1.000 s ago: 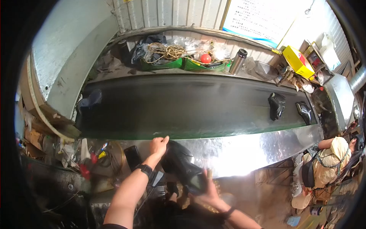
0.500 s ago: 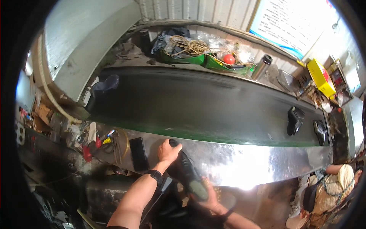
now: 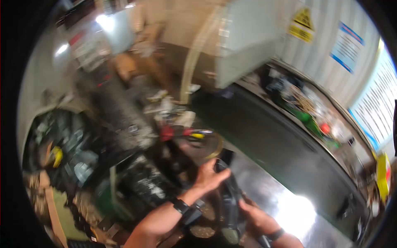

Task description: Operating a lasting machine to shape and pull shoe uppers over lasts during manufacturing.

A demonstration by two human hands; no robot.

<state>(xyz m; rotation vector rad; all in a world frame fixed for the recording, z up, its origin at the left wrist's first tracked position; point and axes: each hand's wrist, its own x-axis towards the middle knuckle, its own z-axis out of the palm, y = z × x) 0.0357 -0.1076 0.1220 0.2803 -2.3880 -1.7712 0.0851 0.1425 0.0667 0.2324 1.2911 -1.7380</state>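
A long black shoe (image 3: 230, 198) stretches between my hands above the front edge of the metal table. My left hand (image 3: 209, 175) is closed around its upper end, and a dark watch is on that wrist. Against the shoe's right side, lower down, rests my right hand (image 3: 257, 215); blur hides how its fingers sit. The shoe's lower end, a greyish patch, points towards my body. Just past my left hand a black phone (image 3: 227, 155) lies on the metal table (image 3: 264, 182), partly covered.
A dark conveyor belt (image 3: 264, 128) runs beyond the table, with blurred black shoes (image 3: 346, 206) at its right. Scissors with yellow handles (image 3: 197, 135) and red-handled tools (image 3: 167, 133) lie left of the phone. A large black bag (image 3: 70, 144) of scraps stands at the far left.
My view has swung left, bringing the black bag and the left side into sight. The shoe remains in my left hand; my right hand has moved from its lower end up its right side.
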